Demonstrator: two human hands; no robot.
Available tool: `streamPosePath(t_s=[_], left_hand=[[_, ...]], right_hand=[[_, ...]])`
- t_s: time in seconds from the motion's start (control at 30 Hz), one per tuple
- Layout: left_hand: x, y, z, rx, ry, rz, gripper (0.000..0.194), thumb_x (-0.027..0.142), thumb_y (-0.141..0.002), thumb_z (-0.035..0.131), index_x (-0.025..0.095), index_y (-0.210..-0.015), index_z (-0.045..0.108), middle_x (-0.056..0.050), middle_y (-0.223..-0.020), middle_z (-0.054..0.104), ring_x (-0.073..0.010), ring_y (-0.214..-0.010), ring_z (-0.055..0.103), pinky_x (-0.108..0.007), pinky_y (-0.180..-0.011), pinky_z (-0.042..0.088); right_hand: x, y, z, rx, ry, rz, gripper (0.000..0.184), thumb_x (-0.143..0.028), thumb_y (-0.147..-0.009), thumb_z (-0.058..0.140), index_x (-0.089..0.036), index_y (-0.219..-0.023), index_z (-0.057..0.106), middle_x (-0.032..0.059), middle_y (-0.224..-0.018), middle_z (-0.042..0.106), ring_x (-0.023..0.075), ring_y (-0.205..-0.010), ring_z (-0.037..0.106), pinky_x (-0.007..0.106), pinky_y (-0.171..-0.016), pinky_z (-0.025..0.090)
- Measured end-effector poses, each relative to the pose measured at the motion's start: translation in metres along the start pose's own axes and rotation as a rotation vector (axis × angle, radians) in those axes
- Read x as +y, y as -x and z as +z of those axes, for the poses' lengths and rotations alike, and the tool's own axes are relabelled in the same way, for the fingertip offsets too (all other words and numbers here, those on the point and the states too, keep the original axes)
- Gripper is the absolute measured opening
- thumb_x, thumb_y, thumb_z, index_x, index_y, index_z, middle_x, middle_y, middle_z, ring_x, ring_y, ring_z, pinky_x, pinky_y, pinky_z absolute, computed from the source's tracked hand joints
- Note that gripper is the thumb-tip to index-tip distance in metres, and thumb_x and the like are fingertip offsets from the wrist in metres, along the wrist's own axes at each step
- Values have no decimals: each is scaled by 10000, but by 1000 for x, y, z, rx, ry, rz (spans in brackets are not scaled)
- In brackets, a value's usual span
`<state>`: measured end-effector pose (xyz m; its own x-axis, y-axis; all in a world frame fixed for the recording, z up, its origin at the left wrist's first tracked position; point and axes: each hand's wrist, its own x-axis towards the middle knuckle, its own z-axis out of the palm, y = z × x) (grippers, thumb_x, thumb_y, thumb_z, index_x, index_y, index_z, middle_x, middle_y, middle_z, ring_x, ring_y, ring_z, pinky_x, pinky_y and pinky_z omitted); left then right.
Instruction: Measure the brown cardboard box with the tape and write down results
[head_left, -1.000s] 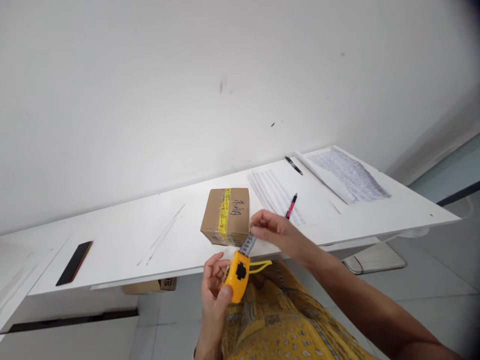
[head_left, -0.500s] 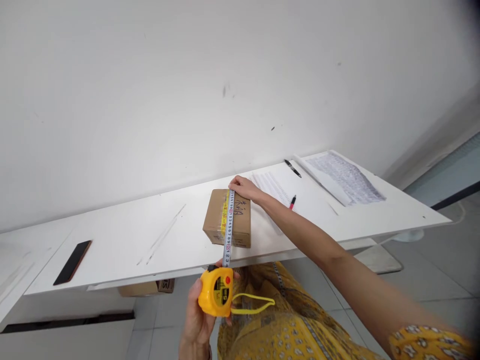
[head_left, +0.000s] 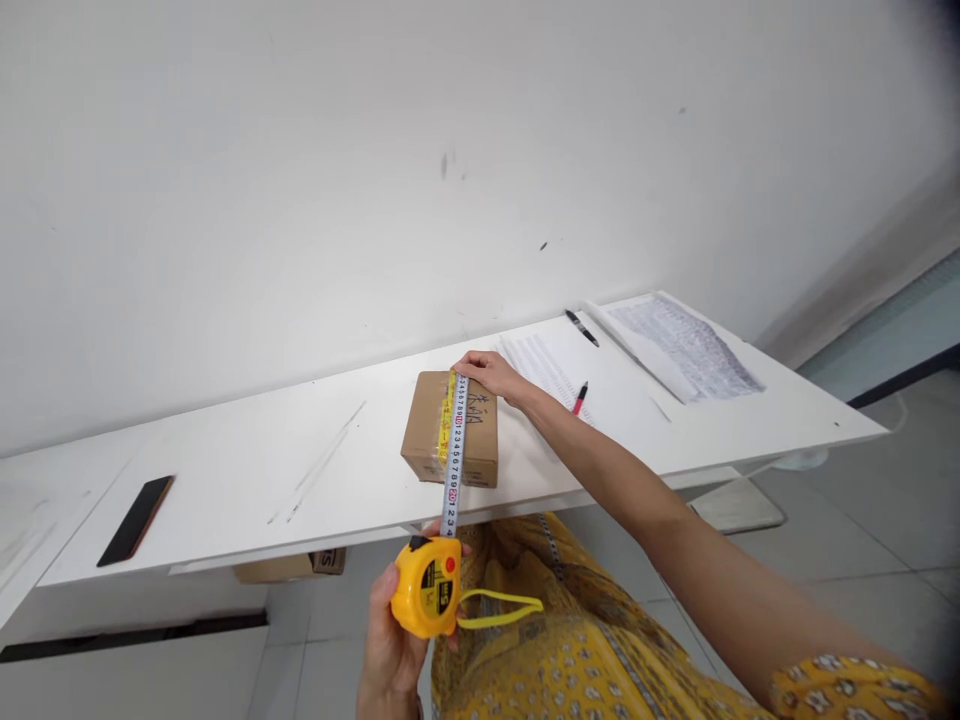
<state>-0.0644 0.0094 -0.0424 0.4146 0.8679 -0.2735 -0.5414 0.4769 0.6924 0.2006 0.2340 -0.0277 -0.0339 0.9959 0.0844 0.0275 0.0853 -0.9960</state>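
Observation:
A yellow tape measure (head_left: 426,590) is in my left hand (head_left: 390,640), its fingers closed round the case just off the shelf's front edge. From the case the printed blade (head_left: 454,455) runs out over the top of a brown cardboard box (head_left: 480,440), alongside its strip of yellow tape. My right hand (head_left: 487,372) pinches the blade's end at the box's far edge; the tip itself is hidden by the fingers. A yellow wrist strap (head_left: 502,610) hangs in a loop off the case. Handwriting shows on the box top.
The box stands on a narrow white shelf (head_left: 247,490) against a wall. To its right lie printed sheets (head_left: 626,405), a red pen (head_left: 580,397), a black pen (head_left: 581,328) and a written-on page (head_left: 682,345). A dark flat phone-like slab (head_left: 136,520) lies at the left.
My right hand has drawn the blade out and moved to the box's far edge. My left hand, with the case, has shifted left and turned it. In the last half second little differs.

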Motion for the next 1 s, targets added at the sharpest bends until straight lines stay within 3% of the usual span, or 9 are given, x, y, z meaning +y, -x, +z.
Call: streamPosePath(t_s=[0.23, 0.33, 0.47, 0.57, 0.73, 0.87, 1.0], left_hand=[[10, -3, 7, 4, -24, 28, 478, 460, -818, 633, 136, -1161, 708, -156, -1035, 732, -200, -559, 686, -231, -360, 514], [39, -4, 1, -27, -104, 9, 536, 440, -761, 664, 97, -1172, 697, -172, -1029, 732, -194, -547, 680, -218, -374, 511], [97, -17, -16, 26, -239, 74, 665, 421, -736, 668, 88, -1308, 607, -177, -1020, 735, -166, -553, 658, -185, -386, 478], [142, -44, -30, 33, -327, 85, 653, 454, -759, 631, 73, -1290, 612, -161, -932, 752, -202, -621, 685, -185, -406, 459], [195, -111, -35, -133, -653, -12, 518, 455, -757, 607, 47, -1060, 705, -162, -791, 757, -199, -566, 656, -221, -445, 450], [206, -151, -27, -216, -810, -83, 510, 492, -750, 603, 54, -981, 729, -153, -762, 750, -221, -597, 666, -258, -513, 482], [200, -167, -26, -234, -801, -120, 521, 496, -756, 592, 58, -1005, 724, -156, -803, 748, -246, -637, 681, -288, -551, 496]], right_hand=[[-6, 2, 0, 73, 90, -78, 221, -397, -745, 611, -191, -678, 566, -3, -723, 611, 153, -712, 530, 287, -673, 401], [-25, 15, -8, 187, 122, -220, 205, -365, -803, 549, -200, -684, 526, -21, -694, 545, 138, -687, 482, 281, -660, 368], [-50, 57, -24, 256, 209, -385, 222, -327, -842, 542, -213, -674, 451, -33, -671, 471, 131, -663, 428, 278, -639, 338], [-50, 96, -23, 234, 285, -373, 210, -323, -867, 547, -215, -708, 464, -30, -684, 476, 132, -658, 430, 279, -629, 334], [-21, 142, 4, 207, 324, -218, 229, -340, -910, 491, -221, -722, 436, -30, -673, 466, 131, -631, 436, 275, -584, 318], [-3, 152, 16, 240, 298, -142, 258, -369, -909, 480, -223, -705, 421, -30, -668, 459, 136, -641, 443, 271, -579, 320], [-1, 150, 17, 218, 256, -115, 264, -412, -900, 505, -222, -721, 465, -23, -688, 500, 142, -662, 463, 274, -599, 337]])
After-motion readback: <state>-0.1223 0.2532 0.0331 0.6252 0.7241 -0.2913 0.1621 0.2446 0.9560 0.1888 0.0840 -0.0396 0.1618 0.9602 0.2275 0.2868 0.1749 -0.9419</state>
